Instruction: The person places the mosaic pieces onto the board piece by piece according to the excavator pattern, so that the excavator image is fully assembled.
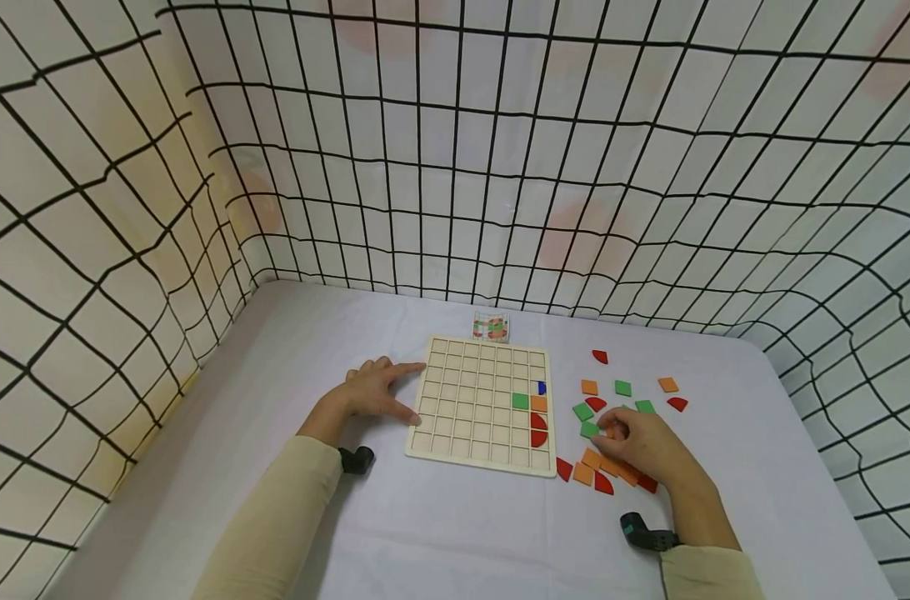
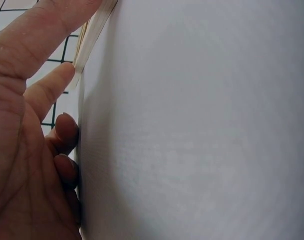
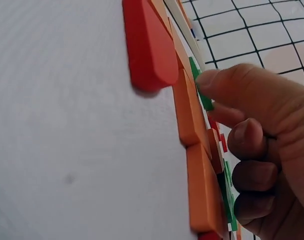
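Note:
A cream grid board (image 1: 466,400) lies on the table. On its right side sit a green square (image 1: 520,402), an orange square (image 1: 538,404), a small blue piece (image 1: 542,387) and two red quarter-round pieces (image 1: 538,431). My left hand (image 1: 372,390) touches the board's left edge with spread thumb and index finger; its other fingers bend against the cloth in the left wrist view. Right of the board, my right hand (image 1: 642,442) pinches a green square tile (image 1: 589,429) between thumb and index fingertips. An orange tile (image 1: 615,431) shows partly under that hand.
Loose orange (image 1: 589,387), green (image 1: 623,388) and red (image 1: 677,404) tiles lie scattered around the right hand. Overlapping orange tiles (image 3: 204,190) form a row below it. A small pattern card (image 1: 491,327) lies behind the board. Black netting (image 1: 455,175) surrounds the table.

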A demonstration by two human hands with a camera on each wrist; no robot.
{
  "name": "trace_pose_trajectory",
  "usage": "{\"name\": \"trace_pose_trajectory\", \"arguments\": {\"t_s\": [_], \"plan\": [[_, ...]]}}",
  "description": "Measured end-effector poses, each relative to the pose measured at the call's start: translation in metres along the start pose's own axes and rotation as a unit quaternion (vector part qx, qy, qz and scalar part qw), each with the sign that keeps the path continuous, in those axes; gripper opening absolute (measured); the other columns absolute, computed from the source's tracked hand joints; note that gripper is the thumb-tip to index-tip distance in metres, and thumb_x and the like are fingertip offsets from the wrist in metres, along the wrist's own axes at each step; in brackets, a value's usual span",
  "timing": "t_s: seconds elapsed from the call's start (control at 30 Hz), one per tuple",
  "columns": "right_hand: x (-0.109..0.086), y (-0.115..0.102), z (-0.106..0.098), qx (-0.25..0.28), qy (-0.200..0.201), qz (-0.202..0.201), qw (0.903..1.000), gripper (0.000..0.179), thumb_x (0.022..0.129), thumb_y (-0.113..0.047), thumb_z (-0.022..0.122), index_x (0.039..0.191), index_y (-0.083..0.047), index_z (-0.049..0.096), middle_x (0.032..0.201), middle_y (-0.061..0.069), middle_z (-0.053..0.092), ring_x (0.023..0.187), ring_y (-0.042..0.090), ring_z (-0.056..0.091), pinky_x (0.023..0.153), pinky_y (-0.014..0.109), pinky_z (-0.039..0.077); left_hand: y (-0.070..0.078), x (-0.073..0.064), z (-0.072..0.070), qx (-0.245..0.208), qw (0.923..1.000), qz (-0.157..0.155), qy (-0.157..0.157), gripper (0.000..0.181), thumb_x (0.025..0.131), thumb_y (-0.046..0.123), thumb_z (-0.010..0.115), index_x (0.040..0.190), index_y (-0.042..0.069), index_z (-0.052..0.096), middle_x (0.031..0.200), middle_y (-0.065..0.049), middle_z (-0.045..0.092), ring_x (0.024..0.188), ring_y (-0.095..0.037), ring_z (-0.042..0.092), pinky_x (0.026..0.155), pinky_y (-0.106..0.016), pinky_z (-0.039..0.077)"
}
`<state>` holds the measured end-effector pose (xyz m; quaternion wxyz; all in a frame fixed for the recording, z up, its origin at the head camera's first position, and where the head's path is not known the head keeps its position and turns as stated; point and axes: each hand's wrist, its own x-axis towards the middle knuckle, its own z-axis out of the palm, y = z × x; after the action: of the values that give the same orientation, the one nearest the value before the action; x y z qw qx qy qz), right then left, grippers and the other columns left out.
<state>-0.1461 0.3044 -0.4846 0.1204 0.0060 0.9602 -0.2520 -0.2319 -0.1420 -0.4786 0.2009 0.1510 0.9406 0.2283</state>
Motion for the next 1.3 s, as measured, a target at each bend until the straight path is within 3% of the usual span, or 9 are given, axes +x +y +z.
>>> {"name": "trace_pose_trajectory", "arguments": {"t_s": [0.4, 0.63, 1.03, 1.3], "plan": [[0.006, -0.014, 0.000, 0.004, 0.014, -0.022, 0.9997, 0.029, 0.087, -0.036, 0.078, 0.105, -0.016, 0.068, 0.072, 0.001, 0.052, 0.072, 0.018, 0.050, 0.057, 0.028, 0.040, 0.000, 0.000, 0.000, -0.002, 1.0000, 0.000, 0.001, 0.098, 0.067, 0.058, 0.088, 0.153, 0.042, 0.044, 0.118, -0.001, 0.052, 0.099, -0.018, 0.042, 0.083, -0.038, 0.029], [0.014, -0.035, 0.002, 0.005, 0.024, -0.047, 0.9986, 0.027, 0.089, -0.032, 0.078, 0.107, -0.014, 0.069, 0.074, 0.000, 0.050, 0.070, 0.016, 0.049, 0.056, 0.026, 0.037, 0.000, 0.000, 0.000, 0.002, 1.0000, 0.002, 0.000, 0.098, 0.067, 0.058, 0.088, 0.153, 0.043, 0.043, 0.118, -0.001, 0.052, 0.098, -0.018, 0.042, 0.082, -0.037, 0.028], [0.045, -0.066, 0.009, 0.019, 0.012, -0.071, 0.9972, 0.027, 0.088, -0.038, 0.079, 0.105, -0.018, 0.072, 0.073, 0.000, 0.053, 0.068, 0.017, 0.050, 0.058, 0.028, 0.037, 0.000, 0.002, 0.000, -0.001, 1.0000, 0.000, -0.001, 0.099, 0.067, 0.058, 0.088, 0.153, 0.042, 0.044, 0.116, 0.000, 0.052, 0.098, -0.018, 0.042, 0.082, -0.038, 0.028], [0.067, -0.082, 0.013, -0.011, 0.004, -0.100, 0.9950, 0.025, 0.090, -0.036, 0.077, 0.105, -0.017, 0.071, 0.073, -0.002, 0.053, 0.067, 0.015, 0.048, 0.060, 0.030, 0.036, -0.002, 0.002, 0.000, 0.002, 1.0000, 0.000, 0.001, 0.099, 0.067, 0.058, 0.088, 0.154, 0.042, 0.044, 0.119, -0.001, 0.052, 0.099, -0.019, 0.042, 0.082, -0.038, 0.028]]}}
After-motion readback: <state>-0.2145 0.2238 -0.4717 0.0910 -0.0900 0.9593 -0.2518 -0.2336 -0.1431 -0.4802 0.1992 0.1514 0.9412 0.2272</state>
